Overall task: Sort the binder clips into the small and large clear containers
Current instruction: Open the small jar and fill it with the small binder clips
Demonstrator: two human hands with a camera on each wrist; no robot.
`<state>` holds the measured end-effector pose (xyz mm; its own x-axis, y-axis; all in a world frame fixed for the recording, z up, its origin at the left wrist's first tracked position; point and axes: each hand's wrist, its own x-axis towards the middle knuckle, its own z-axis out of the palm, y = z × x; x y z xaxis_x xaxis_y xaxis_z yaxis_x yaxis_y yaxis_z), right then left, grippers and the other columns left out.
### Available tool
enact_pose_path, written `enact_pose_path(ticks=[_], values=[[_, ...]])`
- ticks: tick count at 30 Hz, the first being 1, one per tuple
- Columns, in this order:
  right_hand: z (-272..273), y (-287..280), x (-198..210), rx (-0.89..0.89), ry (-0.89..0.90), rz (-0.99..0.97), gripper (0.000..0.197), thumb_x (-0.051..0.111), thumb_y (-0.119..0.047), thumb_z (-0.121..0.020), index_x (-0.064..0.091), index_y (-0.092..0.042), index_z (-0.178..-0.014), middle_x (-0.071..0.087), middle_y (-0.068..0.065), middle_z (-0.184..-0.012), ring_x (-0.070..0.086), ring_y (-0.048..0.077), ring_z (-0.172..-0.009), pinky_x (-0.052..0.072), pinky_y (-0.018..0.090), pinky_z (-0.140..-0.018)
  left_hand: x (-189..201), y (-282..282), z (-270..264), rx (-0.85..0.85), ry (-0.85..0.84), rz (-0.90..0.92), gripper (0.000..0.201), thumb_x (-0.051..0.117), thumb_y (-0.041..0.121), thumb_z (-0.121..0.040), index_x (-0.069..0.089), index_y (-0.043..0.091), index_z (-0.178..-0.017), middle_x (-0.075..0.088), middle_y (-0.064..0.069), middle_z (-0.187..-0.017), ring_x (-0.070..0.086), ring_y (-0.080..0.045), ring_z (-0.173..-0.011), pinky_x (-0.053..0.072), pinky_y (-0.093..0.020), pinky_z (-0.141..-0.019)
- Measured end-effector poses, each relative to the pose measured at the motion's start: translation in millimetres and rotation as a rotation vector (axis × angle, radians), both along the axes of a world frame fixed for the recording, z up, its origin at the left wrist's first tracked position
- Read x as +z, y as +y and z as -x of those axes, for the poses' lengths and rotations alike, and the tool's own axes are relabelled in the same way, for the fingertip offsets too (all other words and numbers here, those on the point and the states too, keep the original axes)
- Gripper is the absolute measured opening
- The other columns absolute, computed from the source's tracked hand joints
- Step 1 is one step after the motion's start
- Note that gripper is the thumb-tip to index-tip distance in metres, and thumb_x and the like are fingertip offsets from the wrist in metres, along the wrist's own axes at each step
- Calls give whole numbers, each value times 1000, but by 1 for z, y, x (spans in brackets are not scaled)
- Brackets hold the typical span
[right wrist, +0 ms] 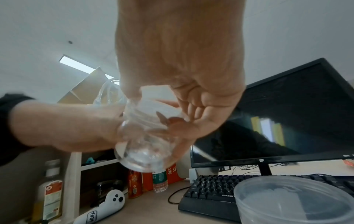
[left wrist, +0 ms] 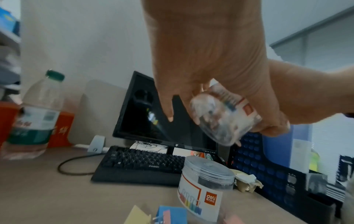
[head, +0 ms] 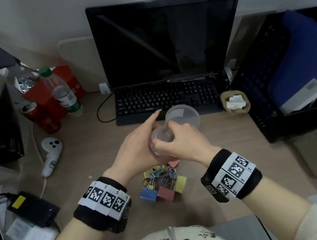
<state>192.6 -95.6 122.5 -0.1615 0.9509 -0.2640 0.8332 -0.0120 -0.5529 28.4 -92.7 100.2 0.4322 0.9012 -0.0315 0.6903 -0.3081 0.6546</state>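
Observation:
I hold a small clear container [head: 161, 138] in the air over the desk with both hands. My left hand [head: 136, 145] grips its body from the left, index finger stretched out. My right hand [head: 177, 139] curls round its top end. In the left wrist view the small container [left wrist: 220, 116] is tilted and shows a red-and-white label. The right wrist view shows the same container [right wrist: 145, 136] between both hands. The large clear container [head: 182, 116] stands by the keyboard, apart from my hands. A pile of coloured binder clips [head: 163, 181] lies on the desk below my wrists.
A black keyboard [head: 166, 99] and monitor [head: 167, 38] fill the back. At left stand a water bottle [head: 62, 91], a red can [head: 40, 118] and a white controller [head: 51, 154]. A black crate with blue folders [head: 293, 76] is at right.

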Motion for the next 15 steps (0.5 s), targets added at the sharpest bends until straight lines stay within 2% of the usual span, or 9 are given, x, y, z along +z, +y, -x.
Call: enact_pose_path(ticks=[3, 6, 7, 9, 11, 12, 13, 14, 15], values=[[-5, -5, 0, 15, 74, 16, 63, 44, -76, -77, 52, -28, -116, 67, 1, -89, 63, 21, -81, 50, 35, -68, 0, -4, 1, 63, 30, 96, 90, 85, 59, -60, 47, 30, -136, 59, 14, -124, 58, -9, -111, 50, -33, -89], [-2, -9, -2, 46, -95, -20, 81, 33, -91, -69, 52, -26, -114, 65, 2, -95, 60, 25, -89, 47, 36, -73, -1, -8, -1, 127, 170, 52, 73, 78, 61, -63, 55, 26, -123, 62, 12, -113, 62, -13, -98, 45, -29, -76], [-1, -10, -3, 44, -120, -33, 85, 32, -93, -66, 54, -23, -110, 64, 1, -93, 60, 25, -89, 46, 35, -72, -1, -10, -2, 115, 205, 25, 71, 74, 63, -62, 56, 25, -119, 63, 12, -109, 62, -14, -95, 42, -28, -74], [-1, -11, -10, 30, -89, -49, 78, 33, -91, -68, 57, -20, -90, 61, -3, -81, 59, 25, -82, 46, 35, -68, -3, -12, -3, 84, 198, 35, 64, 71, 67, -58, 57, 25, -104, 63, 12, -96, 62, -14, -85, 39, -25, -68], [-3, -12, -19, 26, -37, -55, 65, 37, -86, -72, 49, -22, -69, 57, -4, -69, 56, 24, -71, 40, 35, -59, -8, -13, -1, 69, 157, 74, 58, 74, 69, -56, 55, 24, -87, 60, 12, -80, 58, -12, -74, 39, -22, -63], [-4, -13, -23, 33, -19, -51, 62, 39, -84, -73, 45, -23, -66, 56, -3, -66, 55, 22, -68, 36, 33, -56, -13, -11, 1, 51, 151, 83, 60, 73, 72, -54, 56, 23, -83, 58, 14, -75, 58, -11, -74, 42, -21, -69], [-6, -15, -26, 49, -10, -51, 61, 41, -83, -74, 45, -23, -66, 56, -3, -67, 54, 20, -65, 33, 32, -54, -18, -9, 4, 28, 154, 100, 62, 72, 77, -52, 58, 25, -83, 57, 17, -74, 59, -11, -79, 46, -23, -84], [-6, -16, -29, 71, -5, -57, 59, 43, -82, -74, 47, -23, -69, 57, -4, -68, 53, 17, -65, 34, 31, -53, -23, -7, 6, 10, 160, 134, 62, 71, 80, -51, 59, 29, -84, 58, 20, -74, 61, -10, -86, 43, -26, -101], [-7, -17, -29, 95, 0, -66, 58, 46, -82, -73, 50, -24, -73, 59, -5, -71, 54, 15, -66, 37, 31, -54, -25, -5, 8, -4, 164, 175, 59, 72, 80, -51, 59, 33, -84, 59, 23, -76, 61, -7, -90, 36, -28, -111]])
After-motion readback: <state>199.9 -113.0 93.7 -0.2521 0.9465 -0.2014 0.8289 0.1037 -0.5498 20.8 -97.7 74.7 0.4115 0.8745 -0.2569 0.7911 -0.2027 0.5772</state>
